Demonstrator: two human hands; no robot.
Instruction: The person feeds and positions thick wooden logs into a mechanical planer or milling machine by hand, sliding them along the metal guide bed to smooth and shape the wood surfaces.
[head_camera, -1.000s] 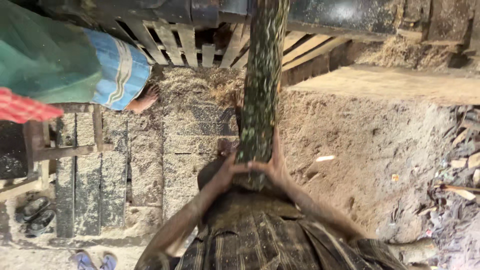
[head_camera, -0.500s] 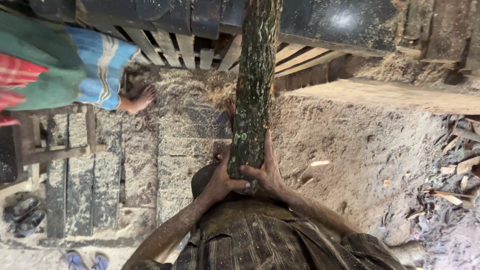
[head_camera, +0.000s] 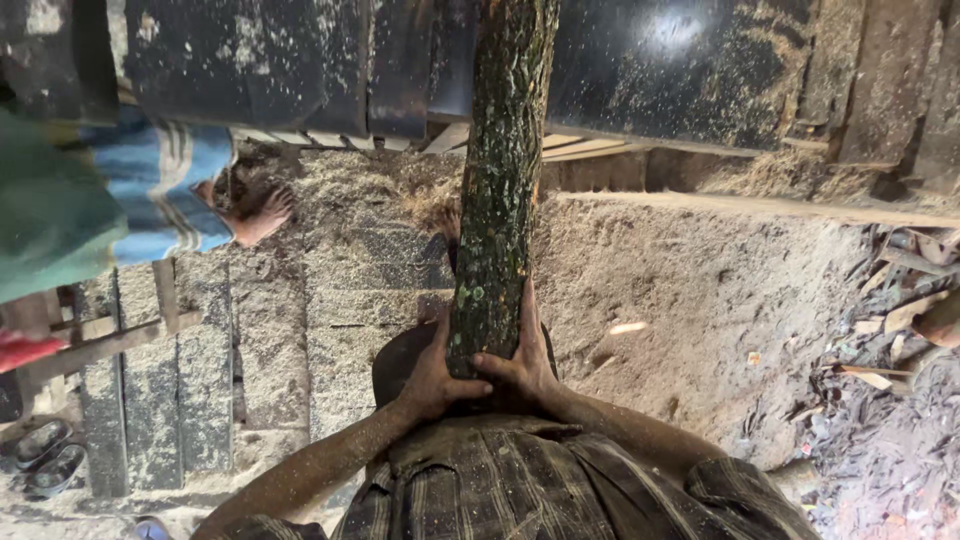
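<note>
A long log (head_camera: 497, 190) with dark, lichen-spotted bark runs from my chest up to a dark, sawdust-speckled machine bed (head_camera: 690, 70) at the top. My left hand (head_camera: 432, 375) grips the near end of the log from the left. My right hand (head_camera: 520, 358) clasps it from the right, fingers spread along the bark. Both forearms are dusted with sawdust. The log's near end is hidden behind my hands and plaid shirt.
Another person in a green top and blue striped cloth (head_camera: 150, 195) stands barefoot (head_camera: 262, 216) at the left. Sawdust covers the ground (head_camera: 680, 300). Wooden planks (head_camera: 110, 340) and sandals (head_camera: 45, 455) lie at the left; scrap wood (head_camera: 890, 330) piles at the right.
The log has slid forward toward the machine bed, and my hands have moved along with it. The person at the left has shifted further left.
</note>
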